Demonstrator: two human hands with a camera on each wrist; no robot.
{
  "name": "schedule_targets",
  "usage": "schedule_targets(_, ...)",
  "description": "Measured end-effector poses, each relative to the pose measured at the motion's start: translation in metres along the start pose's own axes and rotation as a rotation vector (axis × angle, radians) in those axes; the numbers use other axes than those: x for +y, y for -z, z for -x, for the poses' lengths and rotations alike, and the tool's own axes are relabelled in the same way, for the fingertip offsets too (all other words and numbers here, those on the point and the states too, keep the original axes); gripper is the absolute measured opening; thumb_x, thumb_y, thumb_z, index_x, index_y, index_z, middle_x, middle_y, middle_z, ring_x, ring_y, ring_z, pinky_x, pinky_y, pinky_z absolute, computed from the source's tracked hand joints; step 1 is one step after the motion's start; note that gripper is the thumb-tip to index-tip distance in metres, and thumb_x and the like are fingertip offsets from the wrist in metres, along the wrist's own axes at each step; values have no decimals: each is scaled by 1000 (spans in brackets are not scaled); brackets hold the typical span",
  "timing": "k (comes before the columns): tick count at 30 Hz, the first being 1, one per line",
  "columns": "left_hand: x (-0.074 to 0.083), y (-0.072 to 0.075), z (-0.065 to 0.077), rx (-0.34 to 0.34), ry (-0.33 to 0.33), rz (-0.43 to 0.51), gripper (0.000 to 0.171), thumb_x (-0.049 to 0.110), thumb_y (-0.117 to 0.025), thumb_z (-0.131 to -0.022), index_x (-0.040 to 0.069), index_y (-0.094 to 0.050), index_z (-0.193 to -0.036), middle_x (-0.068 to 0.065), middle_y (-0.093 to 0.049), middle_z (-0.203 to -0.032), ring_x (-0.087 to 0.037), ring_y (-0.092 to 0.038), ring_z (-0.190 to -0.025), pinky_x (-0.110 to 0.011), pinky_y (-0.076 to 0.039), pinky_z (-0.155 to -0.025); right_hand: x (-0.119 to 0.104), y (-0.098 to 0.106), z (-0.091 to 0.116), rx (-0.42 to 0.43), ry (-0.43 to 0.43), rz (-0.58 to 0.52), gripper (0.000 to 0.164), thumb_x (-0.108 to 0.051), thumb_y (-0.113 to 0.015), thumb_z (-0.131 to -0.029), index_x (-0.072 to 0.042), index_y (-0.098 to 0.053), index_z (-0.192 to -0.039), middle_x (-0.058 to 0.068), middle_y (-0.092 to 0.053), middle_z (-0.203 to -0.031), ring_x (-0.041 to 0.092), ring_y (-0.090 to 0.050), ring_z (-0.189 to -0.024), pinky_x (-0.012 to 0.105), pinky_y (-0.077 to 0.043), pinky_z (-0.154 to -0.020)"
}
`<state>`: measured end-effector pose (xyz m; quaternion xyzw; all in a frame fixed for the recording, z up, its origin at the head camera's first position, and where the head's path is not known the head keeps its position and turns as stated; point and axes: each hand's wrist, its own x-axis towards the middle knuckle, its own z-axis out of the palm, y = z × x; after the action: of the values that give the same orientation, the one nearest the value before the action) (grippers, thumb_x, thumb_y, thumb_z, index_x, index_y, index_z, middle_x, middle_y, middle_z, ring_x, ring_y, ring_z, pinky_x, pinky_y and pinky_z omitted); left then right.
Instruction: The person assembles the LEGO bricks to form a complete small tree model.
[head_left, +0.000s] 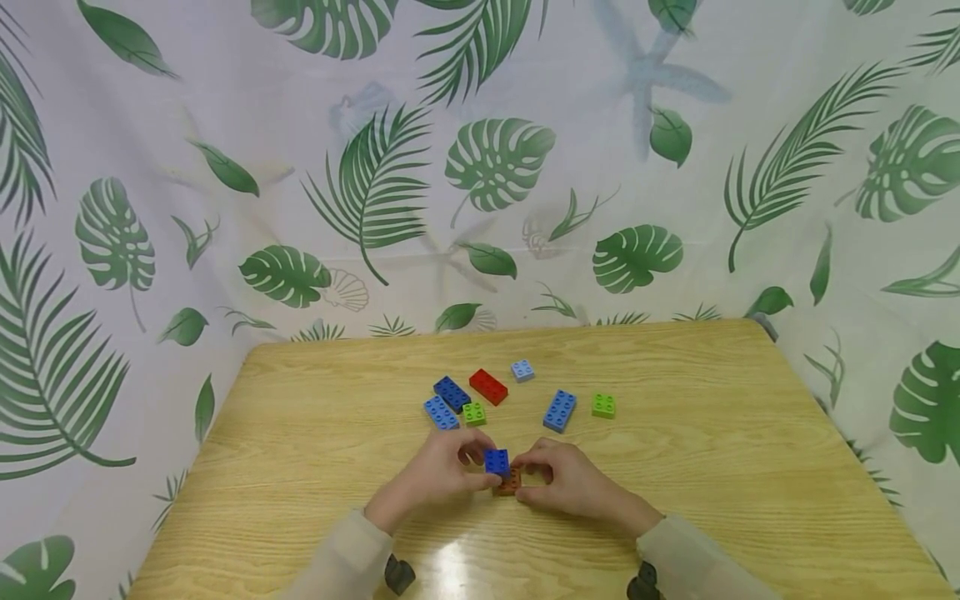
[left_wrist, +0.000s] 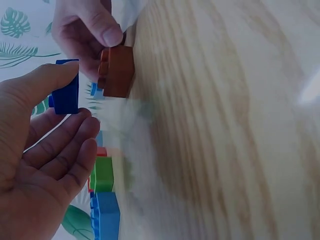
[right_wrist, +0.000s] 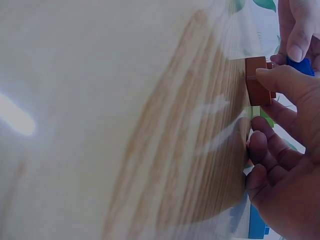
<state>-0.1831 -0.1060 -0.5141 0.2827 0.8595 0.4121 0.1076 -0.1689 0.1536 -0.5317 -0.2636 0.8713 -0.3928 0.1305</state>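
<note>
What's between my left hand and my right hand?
In the head view, a square blue plastic brick in the grip of the left hand, and a brown plastic brick held by the right hand.

Blue brick [head_left: 497, 461], brown brick [left_wrist: 119, 72]

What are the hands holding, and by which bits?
The left hand pinches a blue two-by-two brick by its sides; the right hand grips the brown brick by its sides.
</note>
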Motion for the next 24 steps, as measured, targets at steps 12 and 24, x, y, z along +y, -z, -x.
schedule_targets(12,3,-10,-1,-26,-19,9,33,23,-88,-88,13,-75,-116,2,-75,-109,-13,-69,-97,-29,-58,-86,-1,-1,-1,2,-27,8,38,-29,-84,-90,-11,-77,-123,-1,-66,-99,9,-51,-79,22,-42,-68)
schedule_targets(24,2,-16,-1,-18,-73,-39,32,20,-88,-88,10,-74,-115,0,-76,-106,-10,-68,-94,-22,-55,-82,0,-2,-2,5,-39,32,43,-31,-84,-90,-8,-76,-125,-2,-65,-99,8,-51,-79,22,-42,-67)
